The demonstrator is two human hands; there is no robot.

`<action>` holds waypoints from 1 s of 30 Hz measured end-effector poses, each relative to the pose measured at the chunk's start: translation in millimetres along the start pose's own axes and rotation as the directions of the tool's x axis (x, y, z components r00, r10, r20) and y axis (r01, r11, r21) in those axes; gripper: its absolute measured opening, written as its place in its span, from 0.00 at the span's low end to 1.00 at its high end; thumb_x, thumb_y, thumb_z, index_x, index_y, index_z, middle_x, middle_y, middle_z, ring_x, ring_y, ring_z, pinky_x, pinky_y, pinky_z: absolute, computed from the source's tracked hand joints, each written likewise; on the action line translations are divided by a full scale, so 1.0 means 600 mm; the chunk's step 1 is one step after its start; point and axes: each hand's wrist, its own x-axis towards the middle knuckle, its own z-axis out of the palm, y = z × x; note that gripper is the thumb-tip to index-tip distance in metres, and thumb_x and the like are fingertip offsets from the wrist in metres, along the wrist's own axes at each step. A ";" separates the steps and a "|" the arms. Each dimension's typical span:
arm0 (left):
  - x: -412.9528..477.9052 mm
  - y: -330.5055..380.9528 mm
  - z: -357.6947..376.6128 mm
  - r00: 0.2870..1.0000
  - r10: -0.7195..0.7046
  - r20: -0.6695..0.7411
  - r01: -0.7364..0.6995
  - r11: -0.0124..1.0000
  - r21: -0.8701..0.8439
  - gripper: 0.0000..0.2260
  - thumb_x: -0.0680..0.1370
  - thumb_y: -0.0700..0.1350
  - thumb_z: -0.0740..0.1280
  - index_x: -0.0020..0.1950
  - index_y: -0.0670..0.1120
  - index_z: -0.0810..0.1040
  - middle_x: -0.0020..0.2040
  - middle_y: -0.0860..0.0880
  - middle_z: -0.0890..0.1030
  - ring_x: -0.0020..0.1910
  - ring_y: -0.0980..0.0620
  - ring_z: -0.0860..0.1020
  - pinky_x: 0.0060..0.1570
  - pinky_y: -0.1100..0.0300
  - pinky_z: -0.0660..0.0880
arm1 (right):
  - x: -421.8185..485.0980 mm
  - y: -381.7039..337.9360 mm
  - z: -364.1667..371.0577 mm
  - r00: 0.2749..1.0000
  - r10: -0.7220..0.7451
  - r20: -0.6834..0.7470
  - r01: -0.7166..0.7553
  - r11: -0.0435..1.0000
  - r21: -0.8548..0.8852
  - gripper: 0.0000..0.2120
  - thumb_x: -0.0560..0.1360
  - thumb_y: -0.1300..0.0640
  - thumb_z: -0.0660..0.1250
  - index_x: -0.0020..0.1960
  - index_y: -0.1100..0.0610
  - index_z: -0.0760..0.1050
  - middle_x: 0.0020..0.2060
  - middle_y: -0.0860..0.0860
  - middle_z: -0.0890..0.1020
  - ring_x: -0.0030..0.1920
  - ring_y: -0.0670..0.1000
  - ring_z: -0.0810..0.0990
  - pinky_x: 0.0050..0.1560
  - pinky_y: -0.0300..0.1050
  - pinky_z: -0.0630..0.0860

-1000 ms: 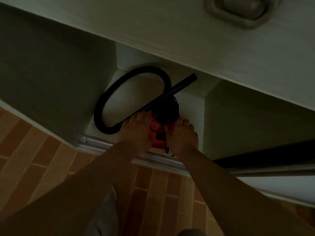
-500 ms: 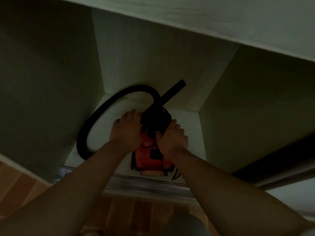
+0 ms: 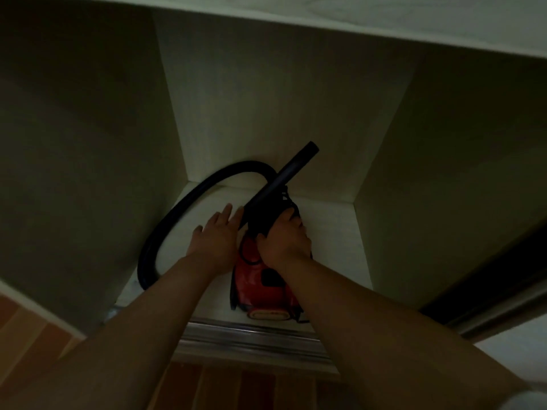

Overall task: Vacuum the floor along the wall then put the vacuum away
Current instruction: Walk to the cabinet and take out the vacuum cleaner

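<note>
A small red vacuum point(image 3: 260, 288) sits on the floor of a dim white cupboard point(image 3: 331, 220), just behind the metal door track. Its black hose point(image 3: 177, 214) loops out to the left and back over the top, and the black tube point(image 3: 284, 176) points up toward the back wall. My right hand point(image 3: 284, 238) grips the black top part of the vacuum. My left hand point(image 3: 216, 235) lies with straight fingers against the left side of the vacuum, by the base of the tube.
The cupboard has white side walls point(image 3: 88, 161) and a shelf or top panel point(image 3: 384, 22) overhead. A metal sliding track point(image 3: 251, 335) runs along its front edge. A dark sliding door edge point(image 3: 488, 282) stands at the right. Orange brick-pattern floor point(image 3: 236, 389) lies in front.
The vacuum has gone further back into the cupboard with both hands on it. My left fingers have straightened. The view has tilted up into the cupboard.
</note>
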 end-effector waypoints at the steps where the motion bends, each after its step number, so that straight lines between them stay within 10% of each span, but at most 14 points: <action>1: 0.001 0.002 0.001 1.000 0.005 0.001 -0.005 1.000 0.002 0.38 0.80 0.45 0.61 0.80 0.54 0.37 0.81 0.50 0.39 0.80 0.48 0.47 0.75 0.40 0.53 | 0.005 -0.003 0.001 1.000 0.007 0.009 -0.007 1.000 0.004 0.48 0.80 0.40 0.64 0.82 0.65 0.39 0.79 0.65 0.57 0.77 0.63 0.63 0.75 0.59 0.64; 12: 0.016 -0.004 0.018 0.998 0.058 -0.026 -0.058 0.998 0.021 0.40 0.79 0.44 0.63 0.80 0.54 0.36 0.81 0.51 0.40 0.79 0.49 0.51 0.74 0.41 0.57 | 0.034 -0.010 0.002 0.999 -0.001 0.035 0.002 1.000 -0.017 0.45 0.81 0.50 0.68 0.80 0.69 0.42 0.77 0.65 0.63 0.74 0.60 0.69 0.73 0.51 0.69; 21: 0.035 -0.007 0.030 0.992 0.113 -0.049 -0.111 0.993 0.038 0.38 0.81 0.47 0.60 0.80 0.53 0.35 0.81 0.52 0.40 0.79 0.50 0.52 0.72 0.39 0.60 | 0.073 -0.023 -0.007 0.972 0.181 0.149 -0.227 0.891 0.394 0.31 0.84 0.54 0.63 0.81 0.61 0.52 0.76 0.59 0.68 0.72 0.57 0.71 0.70 0.48 0.68; 30: 0.057 -0.015 0.046 0.984 0.140 -0.106 -0.132 0.988 0.081 0.40 0.80 0.49 0.63 0.79 0.54 0.34 0.81 0.50 0.41 0.78 0.48 0.53 0.70 0.40 0.64 | 0.077 -0.024 0.035 0.972 0.234 0.014 -0.231 0.942 0.246 0.29 0.82 0.51 0.66 0.75 0.62 0.57 0.70 0.62 0.72 0.67 0.60 0.74 0.67 0.53 0.74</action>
